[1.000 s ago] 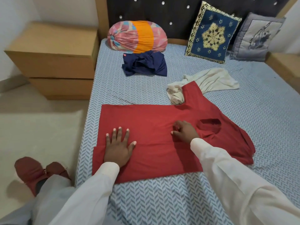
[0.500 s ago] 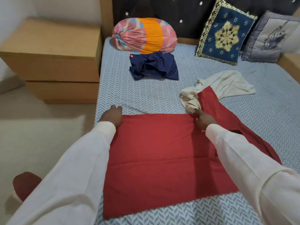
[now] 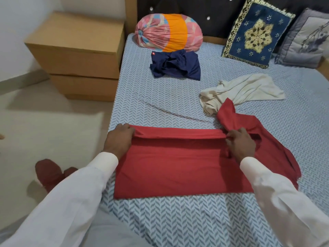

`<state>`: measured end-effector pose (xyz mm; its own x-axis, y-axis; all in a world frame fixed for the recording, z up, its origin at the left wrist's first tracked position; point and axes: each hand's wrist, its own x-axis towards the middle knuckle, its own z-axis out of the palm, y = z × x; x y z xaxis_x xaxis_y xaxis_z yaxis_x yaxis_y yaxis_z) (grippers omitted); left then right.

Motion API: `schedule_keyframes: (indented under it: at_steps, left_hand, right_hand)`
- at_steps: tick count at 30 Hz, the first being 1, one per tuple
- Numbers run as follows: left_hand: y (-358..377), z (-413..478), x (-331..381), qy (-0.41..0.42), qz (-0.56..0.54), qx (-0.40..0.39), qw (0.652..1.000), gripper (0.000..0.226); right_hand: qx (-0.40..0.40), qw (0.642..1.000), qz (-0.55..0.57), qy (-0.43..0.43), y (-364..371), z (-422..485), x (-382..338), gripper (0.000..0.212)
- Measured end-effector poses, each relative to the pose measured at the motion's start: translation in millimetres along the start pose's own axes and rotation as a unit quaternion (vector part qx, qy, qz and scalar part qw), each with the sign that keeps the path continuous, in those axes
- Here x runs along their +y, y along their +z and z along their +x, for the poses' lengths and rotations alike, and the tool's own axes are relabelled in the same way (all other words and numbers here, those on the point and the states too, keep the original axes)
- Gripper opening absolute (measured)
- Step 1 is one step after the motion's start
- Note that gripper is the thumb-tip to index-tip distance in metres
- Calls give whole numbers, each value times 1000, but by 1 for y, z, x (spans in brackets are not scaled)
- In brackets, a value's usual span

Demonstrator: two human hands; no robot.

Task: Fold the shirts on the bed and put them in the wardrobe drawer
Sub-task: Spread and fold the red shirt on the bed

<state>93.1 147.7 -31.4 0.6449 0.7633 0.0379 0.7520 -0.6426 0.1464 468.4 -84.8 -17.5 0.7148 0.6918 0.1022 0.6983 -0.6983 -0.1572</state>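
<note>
A red shirt (image 3: 178, 166) lies spread on the bed (image 3: 160, 107) in front of me. My left hand (image 3: 120, 139) grips its far edge at the left corner. My right hand (image 3: 239, 142) pinches the same far edge near the sleeve, and that edge is lifted and rolled toward me. A red sleeve sticks up behind my right hand. A crumpled cream shirt (image 3: 245, 90) lies just beyond it, touching the sleeve. A bunched navy shirt (image 3: 175, 65) sits farther back by the bolster.
A pink and orange bolster (image 3: 168, 32), a blue embroidered cushion (image 3: 256, 32) and a grey cushion (image 3: 306, 40) lean on the headboard. A wooden bedside cabinet (image 3: 78, 54) stands left of the bed. Red slippers (image 3: 50, 173) are on the floor.
Both hands left the shirt's middle, reached to its far edge and took hold of it. That edge is now lifted and drawn toward me.
</note>
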Motion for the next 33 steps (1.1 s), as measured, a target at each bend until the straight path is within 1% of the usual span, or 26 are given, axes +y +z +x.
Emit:
schedule_keyframes:
  at_steps: [3,8,11,15,18,23,26,28,29,31,33]
  left_hand:
    - [4,-22,4,-5,4,14,1000,14]
    - [-1,-43,9,22,26,50,998,9]
    - [-4,-52,9,32,49,56,997,9]
    - [-2,-66,13,6,63,36,997,15]
    - [1,-67,12,-24,64,19,997,14]
    - [5,-69,13,-33,69,14,997,16]
    - [5,-69,15,-62,60,15,996,22]
    - [6,-65,19,-81,44,38,995,26]
    - [8,-62,25,-80,22,50,995,31]
    - [14,-53,45,-48,-44,57,996,50]
    - [23,-47,64,-25,-74,21,997,58]
  right_hand:
    - [-9,1000,-3,-15,0,-16,10,12]
    - [-1,1000,9,-19,2,-34,17,10]
    - [6,1000,15,-19,5,-39,19,11]
    - [-17,1000,11,-22,9,-42,20,11]
    - [-32,999,4,-31,12,-45,20,11]
    - [-23,999,11,-24,13,-50,20,13]
    - [-34,999,23,-27,16,-54,21,15]
    - [-38,998,32,-32,19,-55,20,17]
    - [-39,998,34,-34,20,-56,19,18]
    - [-34,998,37,-29,22,-55,18,20]
    - [-29,999,46,-9,22,-54,15,23]
